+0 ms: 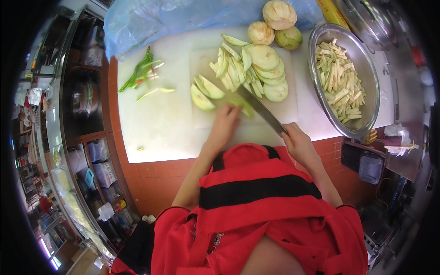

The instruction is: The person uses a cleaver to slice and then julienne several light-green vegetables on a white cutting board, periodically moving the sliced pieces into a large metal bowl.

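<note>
My right hand (298,142) grips the handle of a long kitchen knife (263,110), its blade slanting up and left over the cutting board (288,111). At the near side of the blade, my left hand (225,120) has its fingertips at a blurred pale-green piece (242,105); whether they pinch it is unclear. Beyond the blade lie cut strips of what looks like peeled eggplant (230,72). Overlapping round slices (270,67) sit to their right. Several thick wedges (204,92) rest left of the blade.
A steel bowl (312,72) of cut strips (340,82) stands at right. Whole peeled eggplants (279,14) sit at the back, before blue plastic sheeting (154,24). Green and red peppers (137,74) lie at left on the white work surface (154,127). Shelving (86,137) flanks the left side.
</note>
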Motion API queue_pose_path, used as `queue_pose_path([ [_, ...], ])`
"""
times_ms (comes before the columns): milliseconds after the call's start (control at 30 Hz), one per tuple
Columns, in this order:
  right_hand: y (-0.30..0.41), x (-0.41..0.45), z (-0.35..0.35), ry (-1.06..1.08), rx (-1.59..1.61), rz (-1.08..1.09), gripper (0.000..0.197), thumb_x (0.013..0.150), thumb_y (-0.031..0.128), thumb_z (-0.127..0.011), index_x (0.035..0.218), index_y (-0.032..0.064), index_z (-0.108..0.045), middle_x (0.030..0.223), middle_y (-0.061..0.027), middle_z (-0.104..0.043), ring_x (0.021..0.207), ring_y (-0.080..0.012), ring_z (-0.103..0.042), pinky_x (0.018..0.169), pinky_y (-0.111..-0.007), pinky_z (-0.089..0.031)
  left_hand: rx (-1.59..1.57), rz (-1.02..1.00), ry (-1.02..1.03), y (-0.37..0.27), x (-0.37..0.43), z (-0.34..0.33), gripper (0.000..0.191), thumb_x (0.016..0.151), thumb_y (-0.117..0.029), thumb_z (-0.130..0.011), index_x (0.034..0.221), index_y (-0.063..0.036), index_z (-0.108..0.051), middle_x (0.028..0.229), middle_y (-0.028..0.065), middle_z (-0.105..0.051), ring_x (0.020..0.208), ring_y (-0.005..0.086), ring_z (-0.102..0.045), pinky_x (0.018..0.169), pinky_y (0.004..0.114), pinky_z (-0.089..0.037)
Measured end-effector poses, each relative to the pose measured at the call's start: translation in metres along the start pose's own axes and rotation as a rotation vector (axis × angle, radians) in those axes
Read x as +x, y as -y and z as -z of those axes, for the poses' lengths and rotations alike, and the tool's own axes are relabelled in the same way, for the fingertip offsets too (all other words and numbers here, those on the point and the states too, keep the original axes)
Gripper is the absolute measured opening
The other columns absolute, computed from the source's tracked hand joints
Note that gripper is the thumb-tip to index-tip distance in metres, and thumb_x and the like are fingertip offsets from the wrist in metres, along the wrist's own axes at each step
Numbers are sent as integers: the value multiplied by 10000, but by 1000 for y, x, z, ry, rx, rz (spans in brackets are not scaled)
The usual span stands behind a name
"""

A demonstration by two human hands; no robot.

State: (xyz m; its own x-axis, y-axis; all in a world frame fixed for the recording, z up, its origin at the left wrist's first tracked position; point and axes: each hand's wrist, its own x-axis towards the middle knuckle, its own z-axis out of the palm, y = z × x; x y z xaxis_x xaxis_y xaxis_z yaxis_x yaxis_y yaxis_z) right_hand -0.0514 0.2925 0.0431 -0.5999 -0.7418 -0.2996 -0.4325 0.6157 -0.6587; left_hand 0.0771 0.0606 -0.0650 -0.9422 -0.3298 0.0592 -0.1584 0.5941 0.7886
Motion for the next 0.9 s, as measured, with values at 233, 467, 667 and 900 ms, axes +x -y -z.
queue_pose_path([
  [233, 2, -3, -11, 62, -171, 47, 210, 960, 140, -541, 1156, 63, -533, 1086, -166, -581, 913, -419, -615, 746, -484, -519, 53, -9, 37, -1, 5, 0, 465, 795, 32, -677, 1246, 9, -567, 1224, 205, -552, 1131, 389, -541, 967, 410, -468],
  [467, -5, 1, -28, 101, -280, 116, 173, 935, 157, -532, 1072, 54, -504, 1029, -168, -576, 760, -431, -622, 639, -533, -512, 82, -23, 38, 2, 4, -1, 474, 795, 37, -645, 1259, 26, -550, 1225, 210, -560, 1134, 405, -531, 979, 429, -456],
  [667, 0, 31, -31, 109, -177, 94, 178, 950, 157, -514, 1065, 22, -496, 1002, -215, -580, 812, -457, -611, 701, -536, -496, 47, -81, 20, 9, 3, -1, 519, 778, 54, -643, 1286, 14, -544, 1225, 207, -563, 1150, 400, -521, 997, 427, -441],
  [900, 4, 38, -13, 122, -90, 36, 173, 969, 179, -523, 1064, 36, -511, 1045, -217, -582, 880, -459, -595, 747, -531, -480, 24, -54, 18, 6, -2, -2, 557, 771, 67, -645, 1311, -9, -531, 1219, 198, -571, 1135, 389, -527, 995, 421, -440],
])
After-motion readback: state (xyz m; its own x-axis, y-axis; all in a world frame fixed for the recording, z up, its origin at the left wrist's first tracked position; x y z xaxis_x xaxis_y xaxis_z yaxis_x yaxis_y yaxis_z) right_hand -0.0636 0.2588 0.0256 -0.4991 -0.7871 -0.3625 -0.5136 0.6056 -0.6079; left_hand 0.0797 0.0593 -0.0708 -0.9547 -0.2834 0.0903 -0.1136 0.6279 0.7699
